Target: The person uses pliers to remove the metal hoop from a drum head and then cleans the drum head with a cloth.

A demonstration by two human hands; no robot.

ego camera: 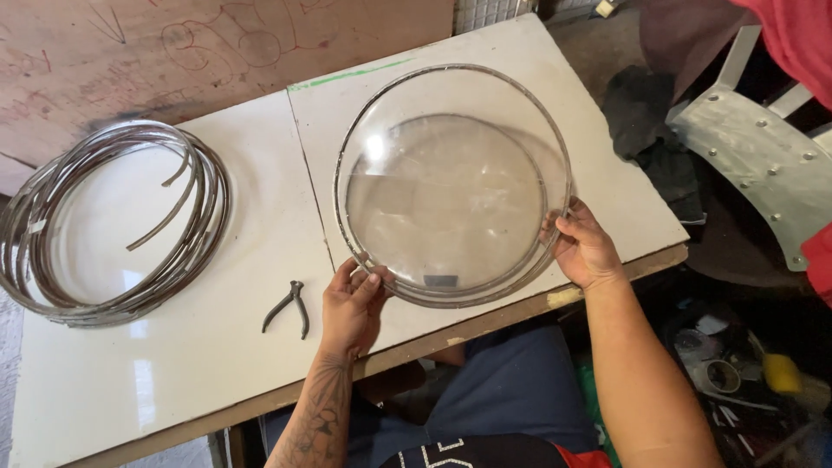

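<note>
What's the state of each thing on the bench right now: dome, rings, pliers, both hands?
Clear round domed glass with metal rim: flat on the white table, held at both sides.
Left hand: gripping the near-left rim.
Right hand: gripping the right rim.
Stack of grey metal rings: lying loose at the table's left, untouched, some ends free.
Small dark pliers: lying beside the left hand, handles spread, not held.

You have one view only, from the camera on your head, so nothing is shared with a second view. It looks steeply down and forward over the white table (217,347), near enough that your forearms enter from the bottom edge and your lap shows below the table's near edge. The table sits skewed, its far edge toward the top. Floor clutter (737,364) fills the right side.
</note>
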